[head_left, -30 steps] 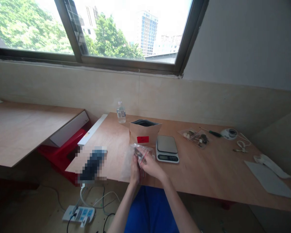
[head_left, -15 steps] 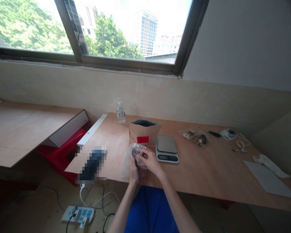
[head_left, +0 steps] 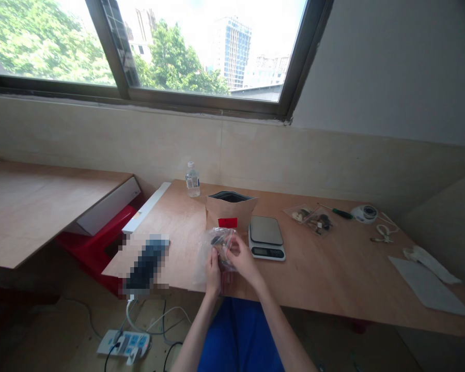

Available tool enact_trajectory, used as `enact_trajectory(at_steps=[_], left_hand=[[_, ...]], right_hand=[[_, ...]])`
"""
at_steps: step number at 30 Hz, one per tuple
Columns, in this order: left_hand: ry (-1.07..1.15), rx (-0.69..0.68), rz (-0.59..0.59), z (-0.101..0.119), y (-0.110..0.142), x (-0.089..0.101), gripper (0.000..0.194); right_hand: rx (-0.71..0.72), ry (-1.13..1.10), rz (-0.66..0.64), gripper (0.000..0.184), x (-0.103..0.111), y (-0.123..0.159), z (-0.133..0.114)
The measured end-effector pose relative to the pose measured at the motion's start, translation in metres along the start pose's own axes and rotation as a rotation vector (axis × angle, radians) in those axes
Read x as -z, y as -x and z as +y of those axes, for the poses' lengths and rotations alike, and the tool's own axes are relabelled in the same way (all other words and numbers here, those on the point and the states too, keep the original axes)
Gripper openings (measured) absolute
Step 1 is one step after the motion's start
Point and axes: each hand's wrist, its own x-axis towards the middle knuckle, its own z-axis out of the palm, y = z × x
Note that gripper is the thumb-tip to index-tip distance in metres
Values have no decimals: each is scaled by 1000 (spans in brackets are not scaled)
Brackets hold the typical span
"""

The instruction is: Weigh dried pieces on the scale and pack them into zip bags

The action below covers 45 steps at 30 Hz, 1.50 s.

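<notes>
A clear plastic zip bag (head_left: 225, 242) with small dark items inside is held near the table's front edge. My left hand (head_left: 213, 271) is closed on its lower left side, thumb up. Fingers of my right hand (head_left: 241, 257) pinch the bag's right side by its red strip. What exactly lies inside the bag is too small to tell. Just behind it stands an open brown paper pouch (head_left: 232, 209) with a red label and a dark lining. To the right of the pouch sits a white digital scale (head_left: 266, 237) with a bare metal plate.
Farther right lie clear bags of small parts (head_left: 312, 218), a green-handled screwdriver (head_left: 341, 213), a white dome camera (head_left: 365, 213) and a white sheet (head_left: 430, 285). A water bottle (head_left: 192, 180) stands at the back. On the left is a blurred-out dark object (head_left: 147, 263); a power strip (head_left: 124, 343) rests below.
My right fingers have drawn back from the bag's opening to its right edge, and more of the dark contents shows. The pouch and scale stay put.
</notes>
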Motion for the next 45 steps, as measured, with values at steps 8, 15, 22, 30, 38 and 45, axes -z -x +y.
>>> enact_trajectory(at_steps=[8, 15, 22, 30, 38, 45], left_hand=[[-54, -16, -12, 3, 2, 0, 41], [-16, 27, 29, 8, 3, -1, 44], [9, 25, 76, 9, 0, 0, 45], [50, 34, 101, 2, -4, 0, 46], [-20, 59, 29, 6, -1, 3, 52], [-42, 58, 33, 6, -2, 3, 52]], right_hand=[[98, 155, -84, 35, 0, -2, -6], [4, 93, -73, 29, 1, -3, -4], [-52, -62, 30, 25, -2, 4, -7], [29, -221, 213, 30, 15, 5, -40], [332, -210, 388, 32, 42, -55, -97], [499, 31, 308, 24, 33, -93, -84]])
